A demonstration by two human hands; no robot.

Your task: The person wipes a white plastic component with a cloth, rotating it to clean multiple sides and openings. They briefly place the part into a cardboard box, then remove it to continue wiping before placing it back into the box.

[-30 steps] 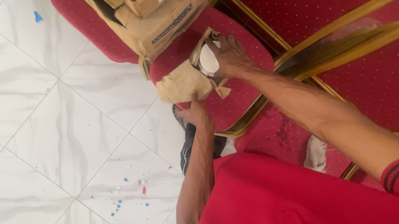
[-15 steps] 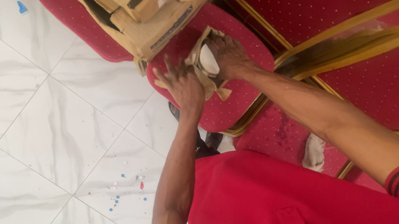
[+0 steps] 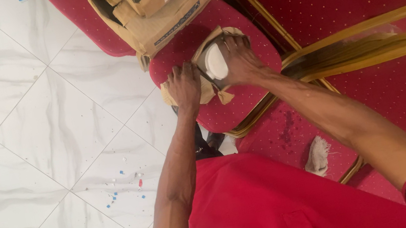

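A small torn cardboard box (image 3: 208, 88) lies open on the red padded seat (image 3: 246, 103) of a chair, with a white rounded object (image 3: 215, 61) inside it. My left hand (image 3: 184, 85) lies flat on the box's left flap, pressing it down against the seat. On the right side of the box, my right hand (image 3: 241, 60) grips it, fingers curled over the edge beside the white object. Both forearms reach up from my red shirt at the bottom of the view.
A larger torn cardboard box (image 3: 157, 13) holding smaller cartons sits on another red chair just above. Red chairs with gold metal frames (image 3: 365, 27) fill the right side. A whitish rag (image 3: 319, 155) lies on a seat. White floor tiles (image 3: 23, 134) carry small coloured scraps (image 3: 122, 192).
My left hand has come up from below the seat edge onto the box's left flap, covering it. The right hand stays on the box.
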